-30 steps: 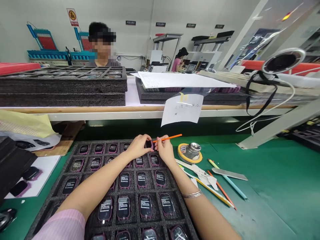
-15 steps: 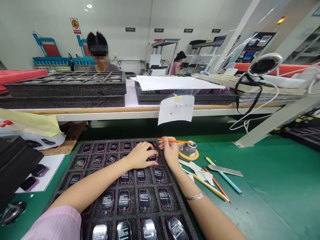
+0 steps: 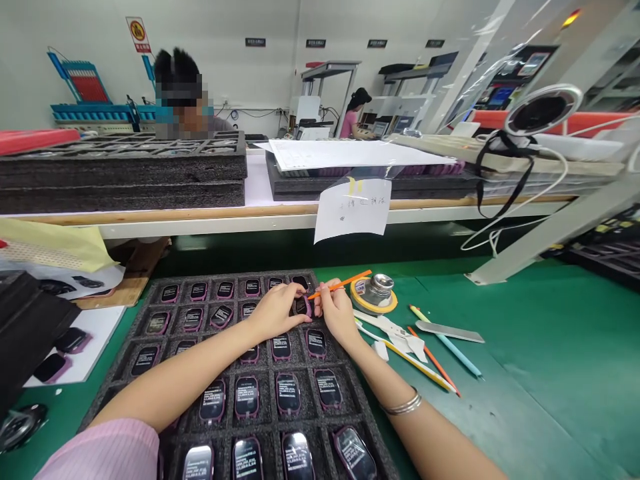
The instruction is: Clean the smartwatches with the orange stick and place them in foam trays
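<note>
A black foam tray (image 3: 125, 347) on the green bench holds several small purple-rimmed watch bodies with dark screens (image 3: 287, 392). My left hand (image 3: 274, 312) pinches one watch body (image 3: 301, 305) lifted over the tray's far right cells. My right hand (image 3: 336, 312) is closed on an orange stick (image 3: 340, 285), whose tip touches that watch body. A silver bangle (image 3: 406, 403) sits on my right wrist.
A yellow tape roll with a metal cap (image 3: 374, 295), white tweezers (image 3: 395, 331), coloured pencils (image 3: 440, 347) and a metal strip (image 3: 449, 331) lie right of the tray. Stacked foam trays (image 3: 125, 175) and papers (image 3: 345, 155) fill the raised shelf. A person (image 3: 185, 93) sits opposite.
My left hand went down to the tray and came back up with a watch body pinched in it. My right hand brought the orange stick's tip back onto it.
</note>
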`<state>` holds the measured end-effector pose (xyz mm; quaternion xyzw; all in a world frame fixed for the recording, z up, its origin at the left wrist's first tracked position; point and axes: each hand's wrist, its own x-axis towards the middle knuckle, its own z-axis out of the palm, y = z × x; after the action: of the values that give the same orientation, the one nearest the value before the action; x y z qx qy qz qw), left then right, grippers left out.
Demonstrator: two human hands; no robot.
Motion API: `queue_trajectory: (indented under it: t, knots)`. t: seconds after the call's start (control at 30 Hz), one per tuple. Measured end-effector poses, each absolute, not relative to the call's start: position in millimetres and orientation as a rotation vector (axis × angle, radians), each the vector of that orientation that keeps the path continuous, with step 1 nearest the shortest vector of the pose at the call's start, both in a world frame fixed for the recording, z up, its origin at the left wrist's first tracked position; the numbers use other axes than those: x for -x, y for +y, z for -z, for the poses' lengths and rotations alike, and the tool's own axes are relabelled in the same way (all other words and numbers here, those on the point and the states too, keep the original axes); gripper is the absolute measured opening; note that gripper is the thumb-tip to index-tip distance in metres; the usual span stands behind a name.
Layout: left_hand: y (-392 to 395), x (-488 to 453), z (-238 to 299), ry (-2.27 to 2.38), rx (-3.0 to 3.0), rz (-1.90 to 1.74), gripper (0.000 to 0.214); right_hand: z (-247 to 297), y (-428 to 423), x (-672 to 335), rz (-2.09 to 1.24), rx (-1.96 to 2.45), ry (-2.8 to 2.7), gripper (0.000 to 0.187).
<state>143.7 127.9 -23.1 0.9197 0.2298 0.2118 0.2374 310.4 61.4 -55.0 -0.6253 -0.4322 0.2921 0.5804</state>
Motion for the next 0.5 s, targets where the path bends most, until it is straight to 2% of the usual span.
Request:
queue_trajectory:
  t: [0.33, 0.5]
  knots:
    - [127.7, -143.8, 23.0, 0.644, -2.558, -0.559, 0.048, 55.4, 59.7, -310.3, -0.643, 1.538, -1.058, 0.028]
    - [145.6, -138.3, 16.7, 0.798, -2.662, -0.576, 0.034, 55.5, 58.5, -308.3, -0.631, 1.56, -1.055, 0.029]
